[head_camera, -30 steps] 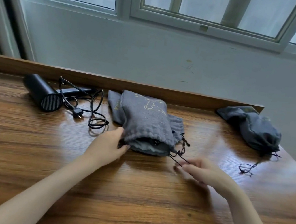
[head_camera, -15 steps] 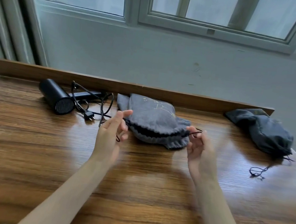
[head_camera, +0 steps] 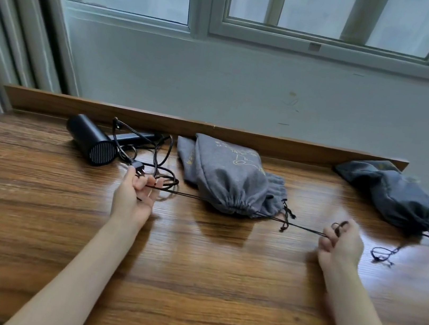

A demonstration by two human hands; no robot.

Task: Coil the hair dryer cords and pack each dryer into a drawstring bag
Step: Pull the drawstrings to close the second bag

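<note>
Dryer [head_camera: 91, 144], black, lies on the bench [head_camera: 189, 284] well left of the grey bag [head_camera: 229, 184]. Its cord [head_camera: 165, 155] sprawls in loose loops between the two, uncoiled. The plug [head_camera: 137, 171] sits just beyond the left hand [head_camera: 136, 195].

That hand is near the grey bag's left side, palm up, with its fingers curled round the drawstring [head_camera: 306, 229]. The string runs taut from there to the bag's mouth.

The grey bag lies on its side, bulging, with its mouth gathered tight and facing the person. What fills it is hidden. A flat bag [head_camera: 185, 149] shows from under its left edge.

Right of the grey bag, the right hand [head_camera: 340, 242] has its fingers curled tight, pinching the other end of the drawstring, which is also taut.

Far right of the grey bag lies a dark bag [head_camera: 397, 198], full, with its mouth cinched and its contents unseen. Its loose string [head_camera: 383, 253] rests just beside the right hand.
</note>
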